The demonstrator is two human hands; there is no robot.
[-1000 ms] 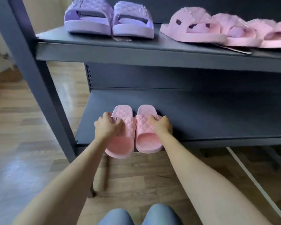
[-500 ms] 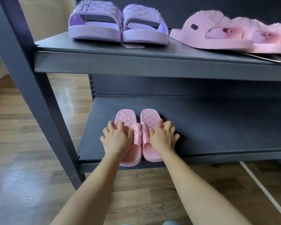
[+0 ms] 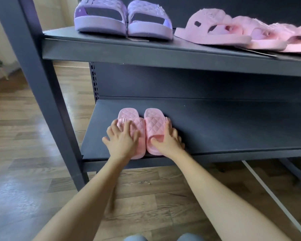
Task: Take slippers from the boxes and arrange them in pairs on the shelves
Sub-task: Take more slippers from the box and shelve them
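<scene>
A pair of pink quilted slippers lies side by side at the left front of the dark lower shelf (image 3: 233, 127), toes pointing to the back. My left hand (image 3: 122, 141) rests flat with spread fingers on the left slipper (image 3: 129, 115). The right slipper (image 3: 155, 122) has my right hand (image 3: 169, 141) against it, thumb on the footbed and fingers stretched along its outer side. The heels sit close to the shelf's front edge.
On the upper shelf (image 3: 163, 53) stand a purple pair (image 3: 101, 16) and several pink fluffy slippers (image 3: 212, 30). A dark slanted post (image 3: 42, 84) rises at the left. Wooden floor (image 3: 16, 153) lies below; my knees show at the bottom edge.
The pink pair slid further back onto the lower shelf. My hands went from gripping the slippers' sides to lying over them, and my right thumb now rests in the footbed.
</scene>
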